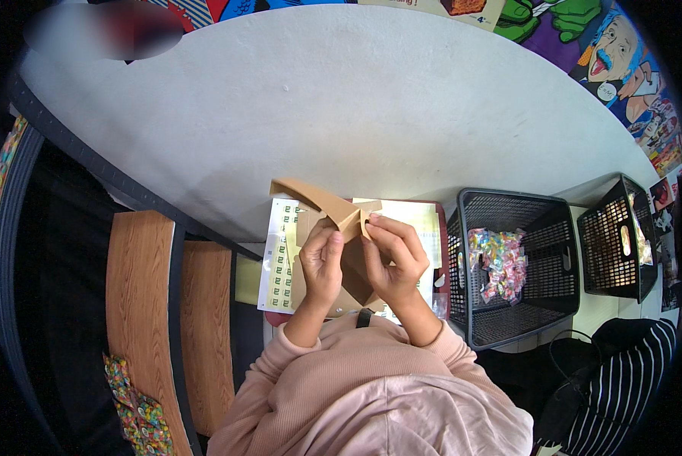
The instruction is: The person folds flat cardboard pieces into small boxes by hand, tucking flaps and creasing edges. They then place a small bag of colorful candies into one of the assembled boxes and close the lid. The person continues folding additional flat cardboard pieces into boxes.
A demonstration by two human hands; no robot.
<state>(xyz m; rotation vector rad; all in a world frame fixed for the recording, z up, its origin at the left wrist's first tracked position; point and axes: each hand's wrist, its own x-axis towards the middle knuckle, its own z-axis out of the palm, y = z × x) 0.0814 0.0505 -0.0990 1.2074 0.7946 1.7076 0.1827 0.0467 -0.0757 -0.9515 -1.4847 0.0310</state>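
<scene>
A partly folded brown cardboard box (311, 191) is in front of my chest, its flaps raised and bent. My left hand (322, 262) pinches a flap on the left side between thumb and fingers. On the other side my right hand (394, 258) grips a neighbouring flap at its edge, close to the left fingertips. Beneath the box lies a white sheet of green-printed labels (274, 262). A pale yellow sheet (424, 220) shows at the right, over a red surface (442, 266).
To the right stands a black plastic crate (538, 201) with colourful wrapped sweets (499, 262); a smaller black crate (603, 251) is beyond it. Wood-grain shelves (140, 304) are at left, with colourful packets (136, 403). A striped black cloth item (629, 372) lies lower right. A white wall (318, 99) rises ahead.
</scene>
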